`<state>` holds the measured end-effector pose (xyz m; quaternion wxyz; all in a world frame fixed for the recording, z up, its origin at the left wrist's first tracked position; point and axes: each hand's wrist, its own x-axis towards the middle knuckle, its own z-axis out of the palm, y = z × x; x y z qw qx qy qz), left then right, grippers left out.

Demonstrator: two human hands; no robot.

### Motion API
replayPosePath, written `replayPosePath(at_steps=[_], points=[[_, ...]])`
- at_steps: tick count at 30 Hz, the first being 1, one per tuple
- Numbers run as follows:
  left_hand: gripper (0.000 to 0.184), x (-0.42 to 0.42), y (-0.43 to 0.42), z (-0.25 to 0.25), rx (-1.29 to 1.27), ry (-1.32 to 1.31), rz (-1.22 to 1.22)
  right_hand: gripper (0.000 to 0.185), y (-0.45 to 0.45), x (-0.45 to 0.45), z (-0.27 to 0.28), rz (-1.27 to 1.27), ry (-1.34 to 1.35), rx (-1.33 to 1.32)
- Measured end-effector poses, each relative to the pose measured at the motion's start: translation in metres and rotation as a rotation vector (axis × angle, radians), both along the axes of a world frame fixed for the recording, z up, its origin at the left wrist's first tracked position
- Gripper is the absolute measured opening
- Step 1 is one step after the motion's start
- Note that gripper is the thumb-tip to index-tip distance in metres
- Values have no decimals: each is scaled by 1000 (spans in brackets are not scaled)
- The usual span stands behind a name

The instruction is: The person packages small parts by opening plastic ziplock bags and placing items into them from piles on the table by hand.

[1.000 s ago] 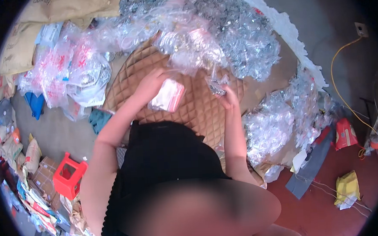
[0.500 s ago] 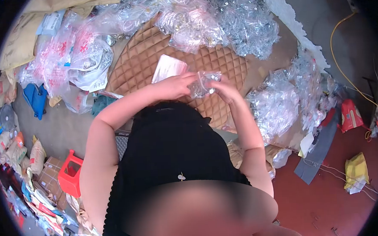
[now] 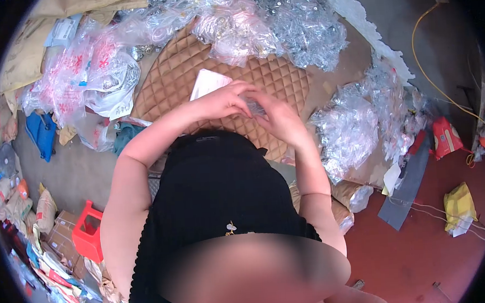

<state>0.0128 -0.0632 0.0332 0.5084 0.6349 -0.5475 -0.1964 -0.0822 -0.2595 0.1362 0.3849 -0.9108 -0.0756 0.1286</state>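
Over the brown quilted mat (image 3: pixel 167 73), my two hands meet at a small clear plastic bag (image 3: pixel 255 106). My left hand (image 3: pixel 230 101) has its fingers closed at the bag's left and upper edge. From the other side my right hand (image 3: pixel 281 118) pinches the bag, its fingers bent over the top and its thumb below. Most of the bag, and whatever is in it, is hidden behind the fingers. A white printed card or packet (image 3: pixel 208 82) lies on the mat just beyond my left hand.
Heaps of clear bags with small metal parts (image 3: pixel 308 35) line the far side; more clear bags (image 3: pixel 349 137) lie at right. White-and-red plastic bags (image 3: pixel 79 77) are at left. A red stool (image 3: pixel 88 233) and blue dustpan-like object (image 3: pixel 41 134) stand on the floor. A yellow cable (image 3: pixel 421 62) runs at right.
My hands have drawn closer together around the bag, and the right fingers now reach over its top. Small round pieces visible in the bag before are now covered. The view has shifted slightly.
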Motion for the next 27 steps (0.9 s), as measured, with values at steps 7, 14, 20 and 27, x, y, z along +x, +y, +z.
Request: replayPosePath(at_steps=[7, 14, 20, 27], points=[[14, 21, -4, 25, 43, 77, -87, 55, -22, 3, -14, 236, -33, -9], [23, 66, -21, 12, -39, -12, 348, 13, -48, 6, 1, -1, -423, -384], [64, 12, 25, -26, 582, -354, 418, 13, -162, -49, -10, -620, -460, -340], [41, -32, 62, -141, 612, -576, 372, 28, -269, -134, -150, -1140, -284, -653]])
